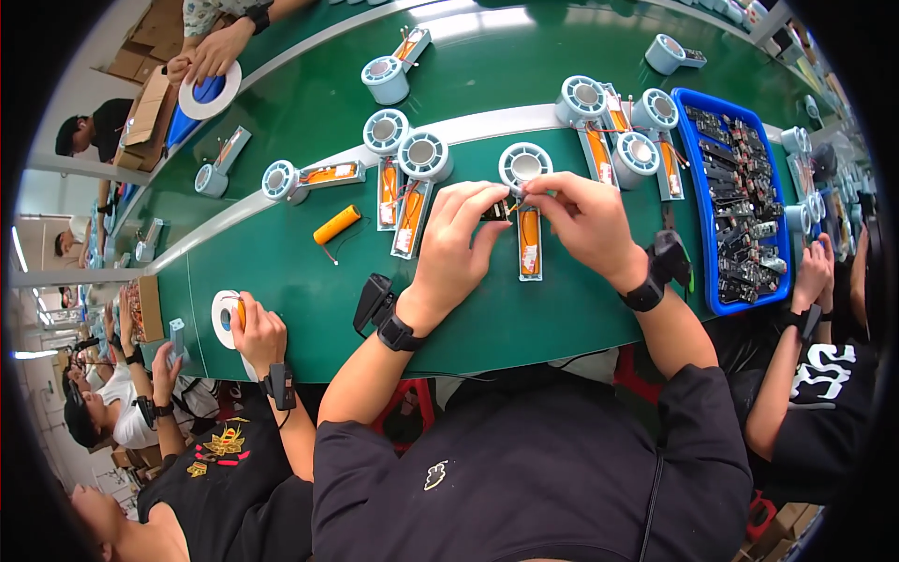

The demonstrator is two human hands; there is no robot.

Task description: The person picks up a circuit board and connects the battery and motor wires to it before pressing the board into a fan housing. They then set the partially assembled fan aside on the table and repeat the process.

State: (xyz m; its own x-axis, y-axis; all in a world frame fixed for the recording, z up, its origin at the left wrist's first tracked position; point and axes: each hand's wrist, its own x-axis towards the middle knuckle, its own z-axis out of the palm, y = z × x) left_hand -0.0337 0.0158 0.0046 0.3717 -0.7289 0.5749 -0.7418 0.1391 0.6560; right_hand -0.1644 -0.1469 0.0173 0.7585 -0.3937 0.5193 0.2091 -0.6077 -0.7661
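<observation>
Green tabletop (pixel 281 262) is stretching across a busy assembly line, co-workers sitting on both sides. Both hands are meeting over a pale-blue housing (pixel 527 201); the left hand (pixel 459 248) is pinching a small dark circuit board (pixel 497 210), fingers clamped on it, while the right hand (pixel 585 220) is closing its fingertips on thin wires beside it. Below the grip, the housing's orange battery (pixel 529 234) is running lengthwise toward the person.
</observation>
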